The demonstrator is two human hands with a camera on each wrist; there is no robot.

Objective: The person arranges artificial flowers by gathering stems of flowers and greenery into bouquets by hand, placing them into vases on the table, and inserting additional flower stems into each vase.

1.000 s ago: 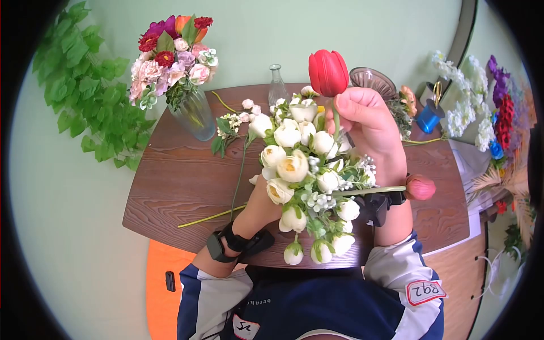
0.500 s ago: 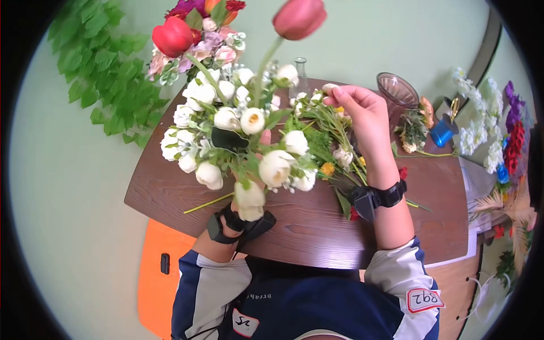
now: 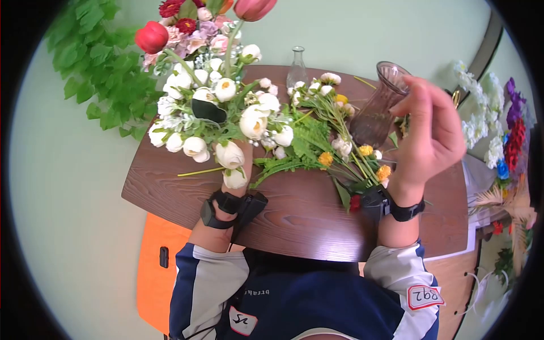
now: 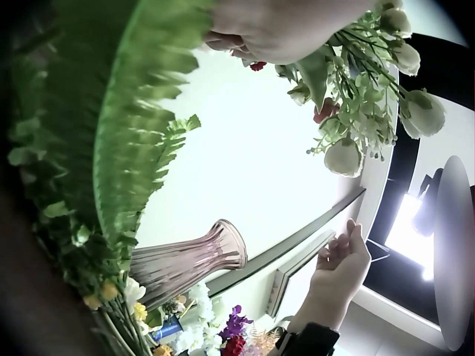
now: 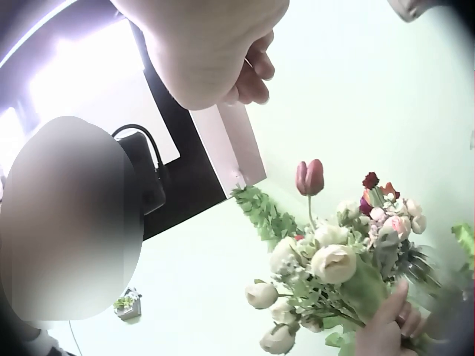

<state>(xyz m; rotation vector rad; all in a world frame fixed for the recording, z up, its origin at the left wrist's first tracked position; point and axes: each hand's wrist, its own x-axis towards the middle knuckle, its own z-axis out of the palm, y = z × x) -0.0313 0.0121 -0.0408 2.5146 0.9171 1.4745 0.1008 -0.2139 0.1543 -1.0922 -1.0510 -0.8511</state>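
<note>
My left hand grips the stems of a bouquet of white flowers; the blooms hide most of this hand in the head view. Two tulips rise above the white blooms: a red tulip at the left and a pinkish tulip at the top edge. Out to the right, my right hand is raised over the table with fingers loosely bent and nothing visible in them. It overlaps the rim of a purple-tinted glass vase. In the left wrist view, a fern leaf looms large.
Cut stems with yellow blooms and fern leaves lie mid-table. A clear bottle stands at the back. Behind the bouquet is a vase arrangement of pink and red flowers. More artificial flowers hang along the right side.
The right hand has let go of the red tulip's stem and moved right, past the table flowers. The bouquet has swung left and away from the body, its tulips now at the far side.
</note>
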